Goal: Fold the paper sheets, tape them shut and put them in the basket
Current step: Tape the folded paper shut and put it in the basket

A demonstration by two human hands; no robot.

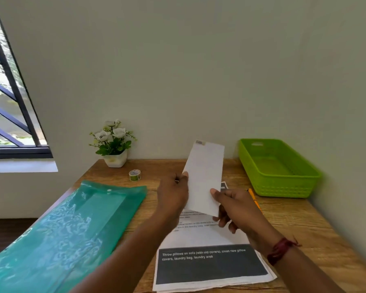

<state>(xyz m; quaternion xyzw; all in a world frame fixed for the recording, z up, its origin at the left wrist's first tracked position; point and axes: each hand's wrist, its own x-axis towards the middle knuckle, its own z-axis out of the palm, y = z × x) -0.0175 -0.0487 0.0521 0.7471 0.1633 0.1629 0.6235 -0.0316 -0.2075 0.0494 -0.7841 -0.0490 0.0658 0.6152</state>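
There is one view only, from a wide-angle camera worn on the person's head. It looks forward and a little down over a wooden table (294,218) toward the pale wall (199,60) behind it, and this wall fills the upper half. Both forearms enter from the bottom edge. The left hand (173,193) and the right hand (235,206) hold a folded paper (205,176) close to the lens, near the centre. The green basket (283,189) stands farther away, at the right. A window (9,92) at the left border appears strongly slanted.
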